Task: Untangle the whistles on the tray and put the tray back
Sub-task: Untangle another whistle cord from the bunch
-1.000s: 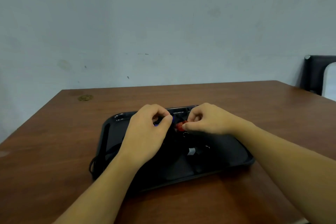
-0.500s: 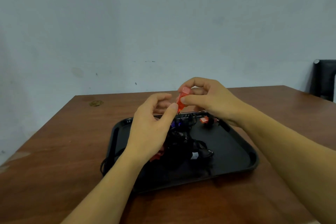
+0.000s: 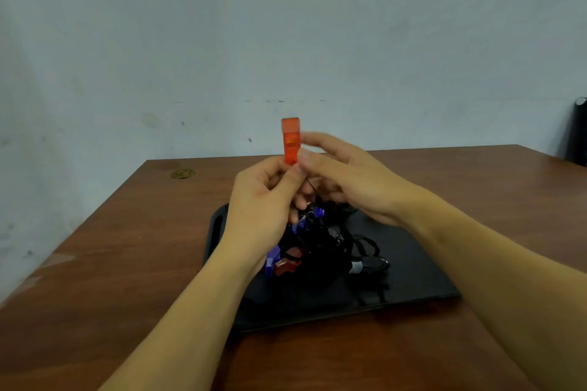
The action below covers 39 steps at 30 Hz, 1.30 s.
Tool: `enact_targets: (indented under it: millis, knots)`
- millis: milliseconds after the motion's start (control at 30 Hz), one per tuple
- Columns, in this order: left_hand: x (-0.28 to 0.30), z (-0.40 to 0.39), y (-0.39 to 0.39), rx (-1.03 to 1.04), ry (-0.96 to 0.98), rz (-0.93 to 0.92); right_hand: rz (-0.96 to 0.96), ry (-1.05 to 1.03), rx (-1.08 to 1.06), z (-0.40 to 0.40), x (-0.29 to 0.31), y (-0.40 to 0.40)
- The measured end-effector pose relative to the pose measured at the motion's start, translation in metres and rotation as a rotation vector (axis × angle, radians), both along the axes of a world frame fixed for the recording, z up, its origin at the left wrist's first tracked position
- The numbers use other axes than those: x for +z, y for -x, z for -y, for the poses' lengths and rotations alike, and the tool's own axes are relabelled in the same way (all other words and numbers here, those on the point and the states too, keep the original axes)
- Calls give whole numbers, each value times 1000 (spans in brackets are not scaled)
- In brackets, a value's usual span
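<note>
Pinching orange whistle [image 3: 291, 140] upright btwn both hands, above tray [image 3: 413, 267]

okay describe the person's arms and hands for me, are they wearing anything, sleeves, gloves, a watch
Both forearms are bare as far as the frame shows: no sleeves reach into view. The left hand and the right hand wear no gloves. No watch, bracelet or ring shows on the visible sides of the wrists and fingers, and no markings can be made out. Anything above the forearms lies outside the picture.

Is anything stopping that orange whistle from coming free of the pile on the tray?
Yes. A thin black cord runs from the orange whistle down into the tangled pile on the tray.
</note>
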<state>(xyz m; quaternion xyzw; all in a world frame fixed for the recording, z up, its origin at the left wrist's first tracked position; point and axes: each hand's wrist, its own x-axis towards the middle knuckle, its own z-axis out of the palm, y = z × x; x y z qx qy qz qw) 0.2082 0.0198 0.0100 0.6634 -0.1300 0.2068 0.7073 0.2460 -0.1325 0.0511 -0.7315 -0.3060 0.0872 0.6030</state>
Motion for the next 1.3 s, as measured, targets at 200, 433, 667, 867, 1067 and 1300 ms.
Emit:
enact_targets:
  millis: [200, 433, 667, 867, 1067, 1300]
  knots:
    - [-1, -7, 0, 35, 108, -75, -47, 189, 2, 10, -15, -4]
    - [3, -12, -3, -66, 391, -168, 96, 271, -175, 25, -30, -13]
    - [-7, -13, -12, 183, 23, -212, 278, 425, -212, 32, -27, -19]
    - [-15, -28, -17, 411, -394, -205, 360, 677, -239, 44, 0, -12]
    - [-16, -21, -9, 370, -977, -104, 464, 527, -176, 35, 26, 4]
    - [-12, -14, -4, 204, -1107, 120, 480, 398, -268, 23, 13, -6]
